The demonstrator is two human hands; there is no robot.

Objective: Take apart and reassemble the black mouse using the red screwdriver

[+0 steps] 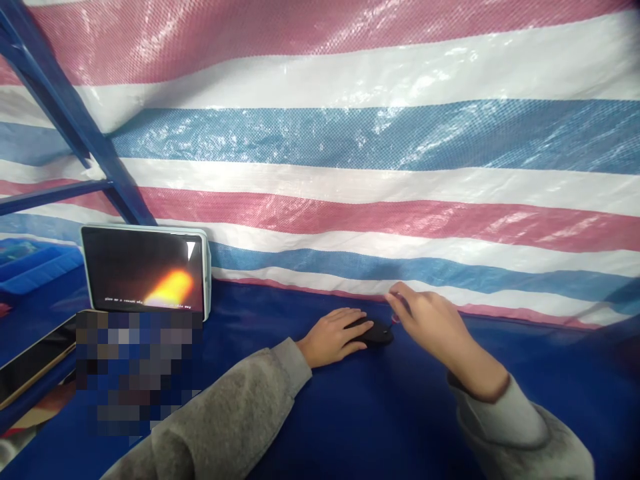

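While left hand lay flat, fingers together, on a small black object near the blue surface's far edge, right hand pinched its end

I have one view only, from my head camera, looking forward and slightly down across the blue table toward the striped tarp close behind it; the tablet stands left of centre.

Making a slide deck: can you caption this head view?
Left hand rests on a small black object, right hand pinching beside it, on blue cloth.
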